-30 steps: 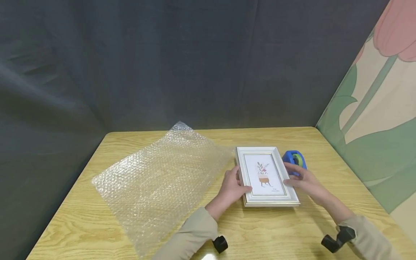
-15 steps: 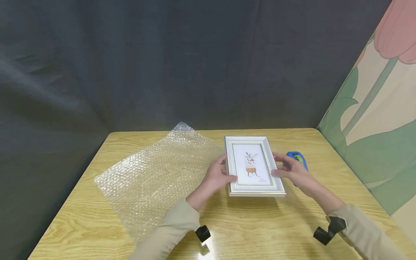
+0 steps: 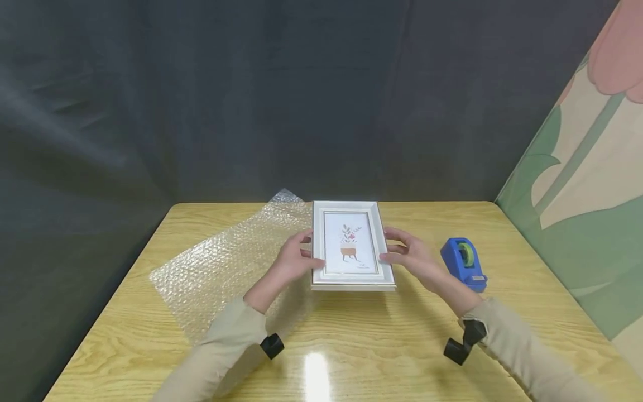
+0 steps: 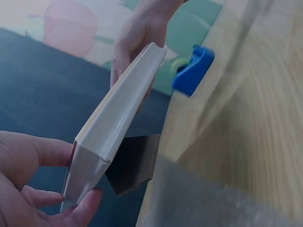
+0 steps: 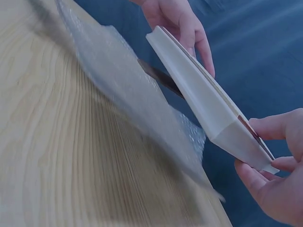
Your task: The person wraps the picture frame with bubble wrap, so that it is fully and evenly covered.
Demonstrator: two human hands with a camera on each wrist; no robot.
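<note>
A white picture frame (image 3: 349, 245) with a plant-pot print is held up over the table between both hands. My left hand (image 3: 293, 257) grips its left edge, thumb on the front. The right hand (image 3: 413, 258) grips the opposite edge the same way. In the left wrist view a dark stand flap (image 4: 135, 163) juts from the back of the frame, clear of the table. A sheet of bubble wrap (image 3: 226, 262) lies flat on the left of the table, partly hidden by the left hand and arm.
On the right of the wooden table (image 3: 382, 357) stands a blue tape dispenser (image 3: 462, 265) with a green-yellow roll. Behind the table hangs a dark curtain (image 3: 326, 111). At the right is a wall with a flower pattern (image 3: 593, 184).
Both hands have carried the picture frame left and somewhat farther away, off the right side toward the bubble wrap. The tape dispenser, partly covered before, now shows in full.
</note>
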